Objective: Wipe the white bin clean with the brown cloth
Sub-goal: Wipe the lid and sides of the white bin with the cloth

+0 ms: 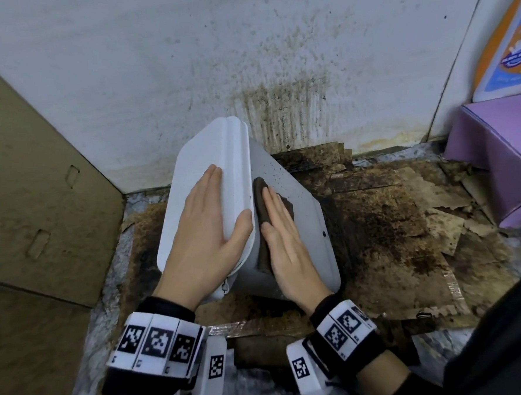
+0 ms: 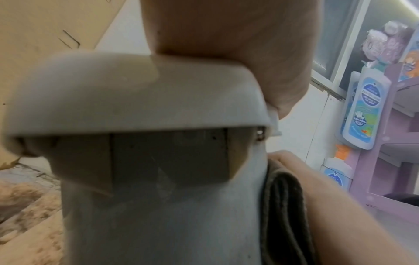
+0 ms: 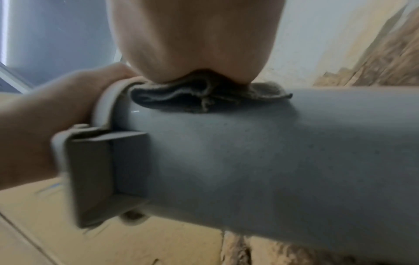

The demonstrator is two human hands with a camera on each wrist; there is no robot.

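Observation:
The white bin (image 1: 296, 201) stands tilted on the dirty floor, its closed lid (image 1: 207, 151) facing up and to the left. My left hand (image 1: 206, 222) lies flat on the lid with straight fingers, the thumb hooked over the lid's right edge. My right hand (image 1: 282, 226) presses the folded brown cloth (image 1: 261, 203) flat against the bin's side wall just below the lid rim. In the left wrist view the cloth (image 2: 285, 206) sits between the bin wall (image 2: 170, 224) and my right palm. The right wrist view shows the cloth (image 3: 204, 95) bunched under my palm on the bin (image 3: 260, 161).
Stained, torn cardboard (image 1: 391, 219) covers the floor under and right of the bin. A splattered white wall (image 1: 244, 61) stands close behind. A large cardboard sheet (image 1: 23, 181) leans at the left. A purple box (image 1: 503, 152) stands at the right.

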